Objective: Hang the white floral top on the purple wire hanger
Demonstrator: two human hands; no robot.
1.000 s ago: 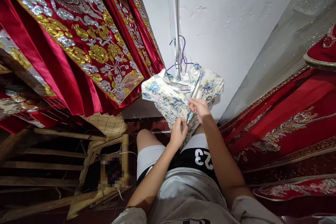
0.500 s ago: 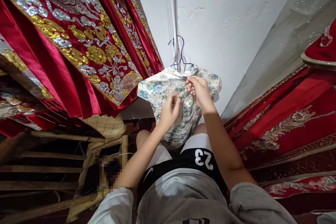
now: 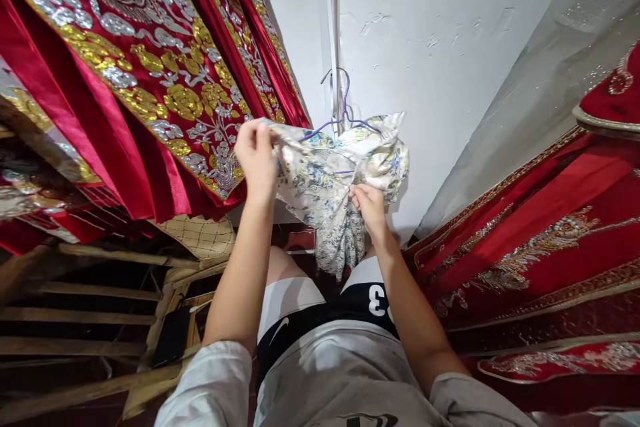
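A floral shirt [image 3: 320,180], pale with blue and yellow print, hangs in front of me on a purple wire hanger [image 3: 345,113]. My left hand [image 3: 257,157] is closed on the shirt's left sleeve and pulls it out sideways. With its fingers pinched, my right hand [image 3: 369,203] grips the shirt's front near the middle. The neckline gapes, and part of the hanger's lower bar shows inside. Below, the shirt's lower part hangs bunched above my knees.
Red embroidered garments [image 3: 190,100] hang close on the left, and beaded red ones [image 3: 525,247] on the right. A wooden slatted chair [image 3: 100,313] stands at lower left. Behind the hanger, a metal pole [image 3: 331,27] runs up the white wall [image 3: 425,27].
My left hand has moved left and up and now holds the sleeve. My right hand has come down from the collar with the shirt front, opening the neckline and bunching the cloth.
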